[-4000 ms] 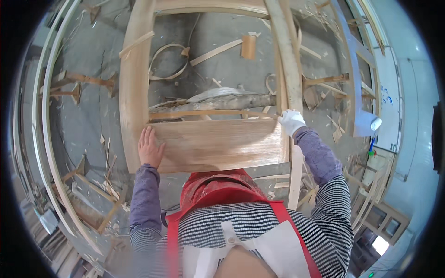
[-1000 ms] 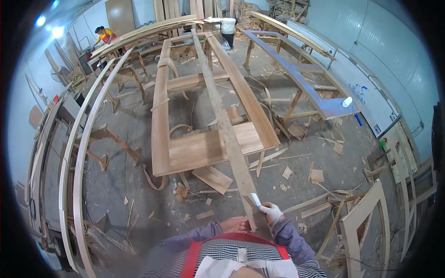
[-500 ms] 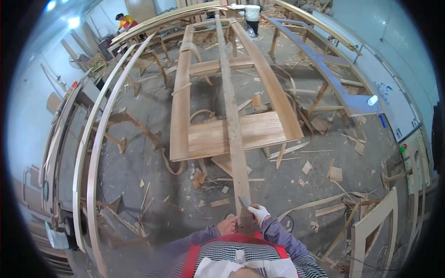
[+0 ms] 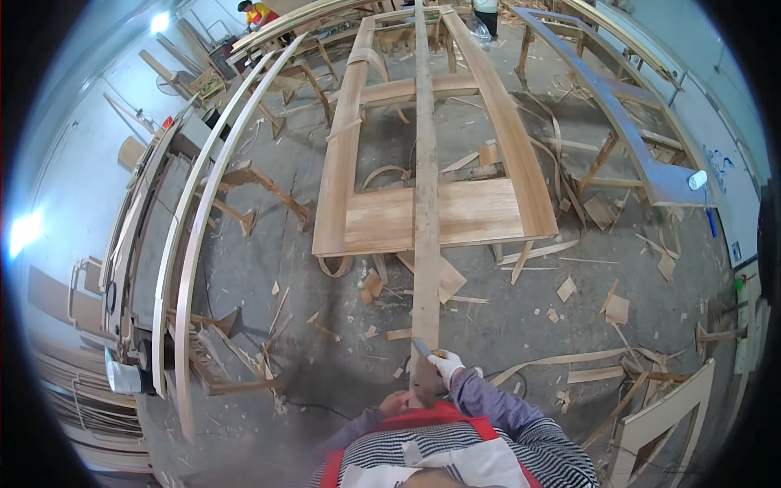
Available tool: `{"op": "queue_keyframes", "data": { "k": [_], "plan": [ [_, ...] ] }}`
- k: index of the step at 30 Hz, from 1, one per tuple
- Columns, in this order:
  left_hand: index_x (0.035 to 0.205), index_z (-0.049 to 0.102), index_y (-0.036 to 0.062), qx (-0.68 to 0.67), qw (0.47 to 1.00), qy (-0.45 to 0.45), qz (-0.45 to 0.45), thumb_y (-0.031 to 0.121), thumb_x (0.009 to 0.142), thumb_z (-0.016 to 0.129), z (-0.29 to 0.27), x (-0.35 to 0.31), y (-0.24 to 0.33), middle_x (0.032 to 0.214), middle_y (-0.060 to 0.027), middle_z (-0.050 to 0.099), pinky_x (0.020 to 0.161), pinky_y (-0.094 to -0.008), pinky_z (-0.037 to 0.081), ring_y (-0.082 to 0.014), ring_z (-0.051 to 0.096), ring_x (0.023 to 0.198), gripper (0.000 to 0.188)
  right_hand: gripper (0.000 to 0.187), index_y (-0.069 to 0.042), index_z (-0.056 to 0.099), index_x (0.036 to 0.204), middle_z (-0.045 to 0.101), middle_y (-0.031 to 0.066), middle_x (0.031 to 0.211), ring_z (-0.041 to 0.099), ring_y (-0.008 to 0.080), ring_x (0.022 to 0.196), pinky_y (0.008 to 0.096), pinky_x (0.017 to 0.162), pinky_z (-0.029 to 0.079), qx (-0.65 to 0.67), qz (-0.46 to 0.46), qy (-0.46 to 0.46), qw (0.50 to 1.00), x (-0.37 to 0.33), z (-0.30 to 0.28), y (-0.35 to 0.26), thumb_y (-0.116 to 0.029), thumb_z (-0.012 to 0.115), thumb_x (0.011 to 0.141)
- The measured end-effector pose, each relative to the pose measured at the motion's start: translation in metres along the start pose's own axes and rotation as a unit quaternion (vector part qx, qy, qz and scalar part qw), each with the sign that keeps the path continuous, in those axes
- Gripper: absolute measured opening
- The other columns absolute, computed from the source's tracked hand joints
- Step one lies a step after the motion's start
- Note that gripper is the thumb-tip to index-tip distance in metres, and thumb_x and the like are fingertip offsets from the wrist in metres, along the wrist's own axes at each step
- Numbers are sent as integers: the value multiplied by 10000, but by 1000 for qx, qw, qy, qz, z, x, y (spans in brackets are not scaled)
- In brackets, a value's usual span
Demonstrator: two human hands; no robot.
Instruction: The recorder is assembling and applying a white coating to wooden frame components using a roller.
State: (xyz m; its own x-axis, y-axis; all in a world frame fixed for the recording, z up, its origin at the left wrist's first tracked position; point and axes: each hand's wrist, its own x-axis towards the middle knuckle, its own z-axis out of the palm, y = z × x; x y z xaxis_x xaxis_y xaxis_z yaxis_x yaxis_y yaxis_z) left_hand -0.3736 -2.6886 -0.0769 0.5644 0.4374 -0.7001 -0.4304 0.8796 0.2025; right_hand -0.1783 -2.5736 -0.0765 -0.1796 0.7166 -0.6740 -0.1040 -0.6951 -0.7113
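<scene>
A long narrow wooden board [image 4: 426, 268] runs away from my body and across a door-like wooden frame [image 4: 480, 213]. My right hand [image 4: 445, 366], in a white glove, is closed around a flat grey tool [image 4: 421, 348] whose exact kind is unclear. That tool lies over the board's top near its close end. At the board's left edge, close to my red apron, my bare left hand [image 4: 396, 403] grips the wood, with some of its fingers hidden. Both hands stay near the board's close end.
Two long pale strips [image 4: 189, 325] rest on wooden trestles [image 4: 252, 175] to the left. A blue-surfaced frame [image 4: 606, 106] is raised at the right. Offcuts [image 4: 616, 309] litter the floor, and a pale frame [image 4: 663, 423] leans at lower right. Another person [image 4: 259, 15] works far left.
My view has shifted, so the room appears farther right and the board now looks nearly straight. The right hand still holds the grey tool, and the left remains at the board's edge.
</scene>
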Motion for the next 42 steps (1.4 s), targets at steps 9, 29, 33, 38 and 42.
{"op": "queue_keyframes", "data": {
  "k": [9,29,33,38,42],
  "plan": [
    [1093,611,25,274,952,95,101,219,929,602,-15,7,-6,995,-84,645,764,-322,523,-177,624,881,254,174,-77,673,992,591,-26,730,510,83,578,241,535,420,10,-21,66,998,-11,-12,-39,-168,679,843],
    [1016,626,46,182,957,190,120,357,902,642,-40,-29,-2,922,-49,656,636,-295,497,-139,619,766,332,321,-26,651,1021,685,120,720,686,181,600,326,561,534,-394,-60,107,911,-5,27,-70,-308,636,868],
    [1039,605,70,116,967,214,69,375,903,638,-77,-57,16,954,-58,658,646,-305,504,-155,637,788,336,370,25,641,966,671,128,715,665,169,543,303,517,531,-335,-74,97,934,-19,32,-69,-333,623,876],
    [1027,597,76,172,956,234,53,372,899,641,-138,-64,63,922,-66,655,624,-300,497,-157,640,752,325,333,-6,659,1000,678,115,700,676,191,582,328,548,532,-334,-66,192,920,-47,32,-50,-312,597,884],
    [970,614,40,364,898,225,101,388,892,641,-192,-73,129,842,-77,657,572,-301,477,-149,631,705,358,268,3,642,956,637,94,655,642,182,532,304,463,503,-111,-39,293,949,-91,32,-7,-250,596,884]
  ]
}}
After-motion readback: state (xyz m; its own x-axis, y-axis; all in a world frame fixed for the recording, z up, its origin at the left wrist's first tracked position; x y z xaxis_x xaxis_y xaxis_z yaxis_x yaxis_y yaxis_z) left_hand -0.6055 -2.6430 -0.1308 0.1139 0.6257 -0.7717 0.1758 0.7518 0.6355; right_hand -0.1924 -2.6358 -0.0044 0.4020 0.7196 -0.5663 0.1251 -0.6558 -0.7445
